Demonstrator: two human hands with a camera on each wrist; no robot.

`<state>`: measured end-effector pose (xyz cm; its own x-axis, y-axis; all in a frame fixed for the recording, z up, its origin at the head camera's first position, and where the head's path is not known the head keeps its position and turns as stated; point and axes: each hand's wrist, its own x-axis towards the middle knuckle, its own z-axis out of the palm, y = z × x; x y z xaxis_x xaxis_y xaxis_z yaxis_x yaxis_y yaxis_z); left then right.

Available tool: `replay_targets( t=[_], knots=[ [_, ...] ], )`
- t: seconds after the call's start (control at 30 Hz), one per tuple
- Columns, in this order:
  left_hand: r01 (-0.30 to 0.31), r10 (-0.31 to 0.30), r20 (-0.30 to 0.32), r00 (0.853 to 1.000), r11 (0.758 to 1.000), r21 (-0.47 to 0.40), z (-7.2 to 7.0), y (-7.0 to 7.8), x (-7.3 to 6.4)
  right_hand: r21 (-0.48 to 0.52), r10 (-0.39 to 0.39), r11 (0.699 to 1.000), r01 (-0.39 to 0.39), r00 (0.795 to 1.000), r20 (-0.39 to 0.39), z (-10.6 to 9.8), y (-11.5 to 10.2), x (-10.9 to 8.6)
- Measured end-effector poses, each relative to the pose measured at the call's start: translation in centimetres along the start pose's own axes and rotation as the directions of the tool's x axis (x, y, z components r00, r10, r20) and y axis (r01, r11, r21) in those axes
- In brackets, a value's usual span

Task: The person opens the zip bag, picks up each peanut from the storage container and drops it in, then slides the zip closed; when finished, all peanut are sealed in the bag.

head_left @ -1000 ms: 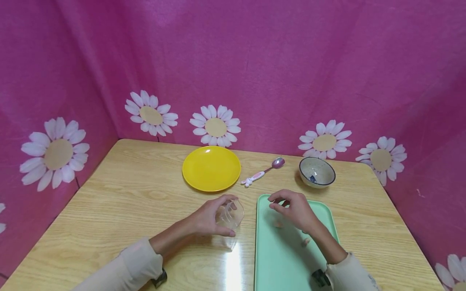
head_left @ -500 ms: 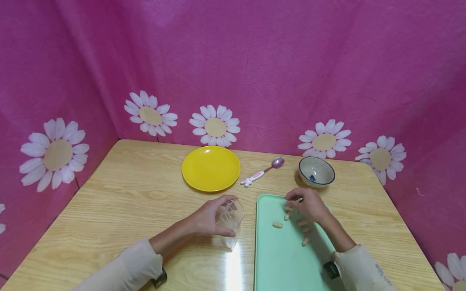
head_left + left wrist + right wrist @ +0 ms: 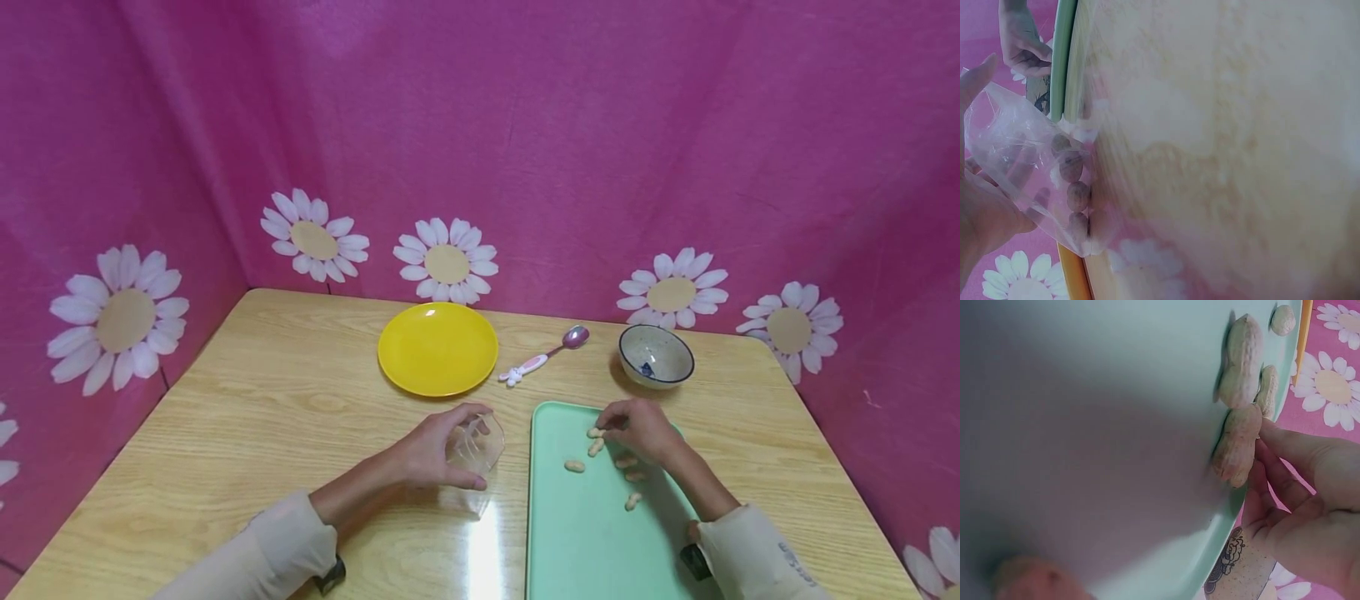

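Right hand: my fingers [image 3: 1263,439] are bent in close beside a peanut near the tray's far end; I cannot tell whether they pinch it or just brush it.
Peanuts: several lie scattered on the green tray [image 3: 577,546], one [image 3: 575,466] a little apart toward my left. Their rounded shells could roll if my right hand [image 3: 642,429] meets one off-centre; pressing hard could crack one.
Neighbours: two peanuts touch or nearly touch, so nudging one could shove the other.
Forearm: others lie beside my right arm; a low swing of the sleeve [image 3: 750,554] could sweep them aside.
Left hand: my thumb and fingers [image 3: 429,452] are curled round a clear cup [image 3: 482,448] left of the tray. Its smooth wall could slip if I slacken, or tip if I tug unevenly.
Bowl: it [image 3: 663,354] sits just past the tray; overreaching could knock it.
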<state>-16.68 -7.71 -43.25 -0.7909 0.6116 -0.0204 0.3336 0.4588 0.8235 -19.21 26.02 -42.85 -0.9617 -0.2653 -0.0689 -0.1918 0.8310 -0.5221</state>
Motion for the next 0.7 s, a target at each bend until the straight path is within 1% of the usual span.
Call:
replay_targets(
  t=[0.17, 0.33, 0.37, 0.43, 0.53, 0.7],
  knots=[
    [-0.012, 0.012, -0.005, 1.000, 1.000, 0.000, 0.0, 0.0, 0.0, -0.008, -0.011, 1.000, 0.011, 1.000, -0.011, 0.0, 0.0, -0.1],
    [0.003, -0.003, 0.001, 1.000, 1.000, -0.004, 0.0, 0.0, 0.1, 0.004, 0.004, 1.000, -0.004, 1.000, -0.028, -0.1, -0.3, -0.2],
    [0.008, -0.008, 0.002, 1.000, 1.000, -0.005, 0.0, -0.1, 0.1, 0.007, -0.004, 1.000, 0.005, 0.999, -0.035, -0.1, -0.4, -0.2],
    [0.012, -0.012, 0.002, 1.000, 1.000, -0.005, 0.1, -0.1, 0.1, 0.026, -0.003, 1.000, 0.004, 0.999, -0.050, -0.1, -0.8, -0.3],
    [0.003, -0.003, 0.001, 1.000, 1.000, -0.001, 0.1, -0.1, 0.1, 0.061, -0.022, 0.998, 0.026, 0.998, -0.066, -0.1, -1.6, -0.5],
    [-0.017, 0.017, -0.002, 1.000, 1.000, -0.007, 0.0, 0.0, 0.2, 0.142, -0.048, 0.988, 0.057, 0.997, -0.068, 0.0, -3.3, -0.8]
  ],
)
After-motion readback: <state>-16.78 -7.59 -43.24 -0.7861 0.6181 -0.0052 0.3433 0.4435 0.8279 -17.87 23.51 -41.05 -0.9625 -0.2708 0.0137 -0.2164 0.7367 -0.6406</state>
